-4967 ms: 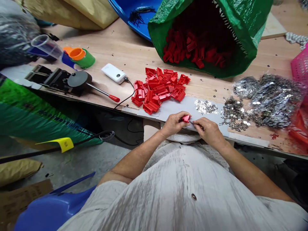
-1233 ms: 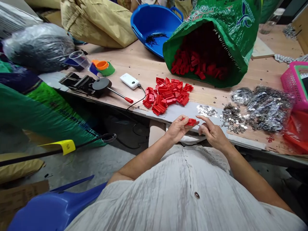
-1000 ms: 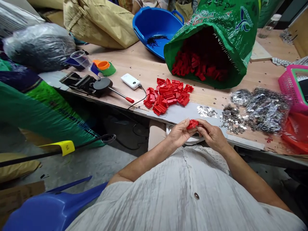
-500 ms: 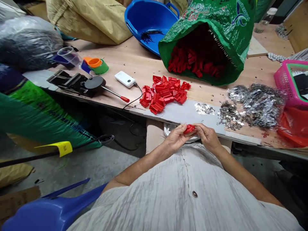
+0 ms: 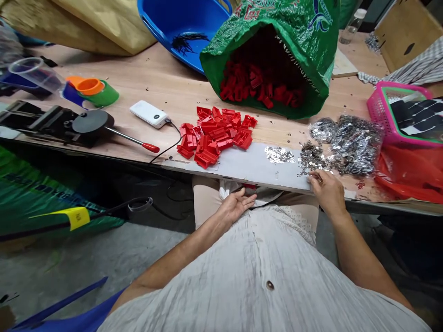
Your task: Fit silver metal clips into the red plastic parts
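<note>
My left hand (image 5: pixel 238 205) rests palm up over my lap, fingers stretched out and nothing in it. Just beyond its fingertips a bit of red plastic (image 5: pixel 251 186) shows under the table edge, by white cloth or plastic (image 5: pixel 228 188). My right hand (image 5: pixel 328 190) is at the near edge of a pile of small dark metal pieces (image 5: pixel 309 157), thumb and fingers pinched together; what they hold is too small to make out. A shinier patch of small metal pieces (image 5: pixel 278 155) lies to its left. Further left sits a heap of red plastic parts (image 5: pixel 216 133).
A green sack (image 5: pixel 311 78) of red parts lies open behind the heap. A blue basin (image 5: pixel 180 23), white power bank (image 5: pixel 148 113) and black hand press (image 5: pixel 92 122) with red-tipped lever stand left. A plastic bag of metal pieces (image 5: pixel 356 143) and pink basket (image 5: pixel 377 110) are right.
The hands have parted; the red plastic part is no longer between them. My right hand has moved right to the metal pieces, and my left hand has opened. The view has shifted right.
</note>
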### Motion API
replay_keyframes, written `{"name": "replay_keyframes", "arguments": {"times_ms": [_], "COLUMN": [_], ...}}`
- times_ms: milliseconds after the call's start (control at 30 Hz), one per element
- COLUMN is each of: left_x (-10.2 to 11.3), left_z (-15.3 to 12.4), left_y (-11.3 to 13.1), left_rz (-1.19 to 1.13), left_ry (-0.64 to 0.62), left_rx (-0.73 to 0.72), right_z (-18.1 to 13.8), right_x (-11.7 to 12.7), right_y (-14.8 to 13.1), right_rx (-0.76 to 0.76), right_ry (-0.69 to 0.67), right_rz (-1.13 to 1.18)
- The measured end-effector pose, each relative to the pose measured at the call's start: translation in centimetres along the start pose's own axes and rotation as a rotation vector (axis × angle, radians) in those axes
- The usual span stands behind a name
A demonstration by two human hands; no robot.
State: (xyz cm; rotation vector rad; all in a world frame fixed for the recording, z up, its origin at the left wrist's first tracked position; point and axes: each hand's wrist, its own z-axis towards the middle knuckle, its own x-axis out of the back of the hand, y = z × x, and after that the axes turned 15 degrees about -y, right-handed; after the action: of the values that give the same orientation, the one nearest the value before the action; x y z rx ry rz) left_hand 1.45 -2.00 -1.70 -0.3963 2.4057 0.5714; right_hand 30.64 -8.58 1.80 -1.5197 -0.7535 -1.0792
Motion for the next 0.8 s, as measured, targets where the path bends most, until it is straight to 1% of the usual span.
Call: {"name": "replay_keyframes", "arguments": {"times_ms": [67, 167, 233, 267, 300, 333, 367, 433, 467, 500, 533, 567, 600, 700, 800], "left_x": [-0.2, -0.4, -0.5, -0.5, -0.4, -0.2, 0.1, 0.9, 1.3, 1.6, 1.9, 2.2, 2.4, 2.9, 3.3], "left_z": [-0.6, -2.1, -3.2, -3.7, -4.0, -4.2, -4.3, -4.2, -4.1, -3.9, -3.7, -3.5, -3.3, -2.8, -2.6], "left_y": [0.0, 0.4, 1.0, 1.5, 2.2, 3.1, 4.0, 6.3, 7.4, 8.5, 9.3, 10.1, 10.6, 11.1, 11.0], "left_rz": [0.029, 0.143, 0.308, 0.413, 0.528, 0.651, 0.780, 1.055, 1.182, 1.282, 1.349, 1.382, 1.386, 1.308, 1.211], "left_ry": [-0.036, -0.162, -0.245, -0.261, -0.245, -0.196, -0.108, 0.157, 0.305, 0.430, 0.517, 0.573, 0.603, 0.605, 0.578], "left_rx": [-0.013, -0.079, -0.209, -0.313, -0.444, -0.594, -0.755, -1.049, -1.151, -1.208, -1.219, -1.194, -1.153, -1.057, -1.018], "right_z": [0.7, 1.7, 2.2, 2.3, 2.5, 2.6, 2.6, 2.7, 2.6, 2.6, 2.5, 2.4, 2.3, 2.1, 2.1], "right_x": [0.2, 0.1, 0.0, -0.1, -0.1, -0.2, -0.2, -0.3, -0.3, -0.4, -0.4, -0.5, -0.6, -0.9, -1.1], "right_y": [0.1, -0.2, -0.3, -0.3, -0.2, -0.1, 0.0, 0.2, 0.3, 0.4, 0.6, 0.7, 0.9, 1.4, 1.8], "right_rx": [-0.033, -0.047, -0.030, -0.023, -0.018, -0.014, -0.010, 0.004, 0.017, 0.027, 0.037, 0.046, 0.054, 0.078, 0.099], "right_ry": [-0.007, -0.037, -0.065, -0.076, -0.082, -0.084, -0.081, -0.075, -0.076, -0.076, -0.080, -0.084, -0.087, -0.089, -0.079], "right_rz": [-0.077, -0.138, -0.159, -0.166, -0.172, -0.177, -0.182, -0.203, -0.206, -0.207, -0.210, -0.207, -0.200, -0.155, -0.134]}}
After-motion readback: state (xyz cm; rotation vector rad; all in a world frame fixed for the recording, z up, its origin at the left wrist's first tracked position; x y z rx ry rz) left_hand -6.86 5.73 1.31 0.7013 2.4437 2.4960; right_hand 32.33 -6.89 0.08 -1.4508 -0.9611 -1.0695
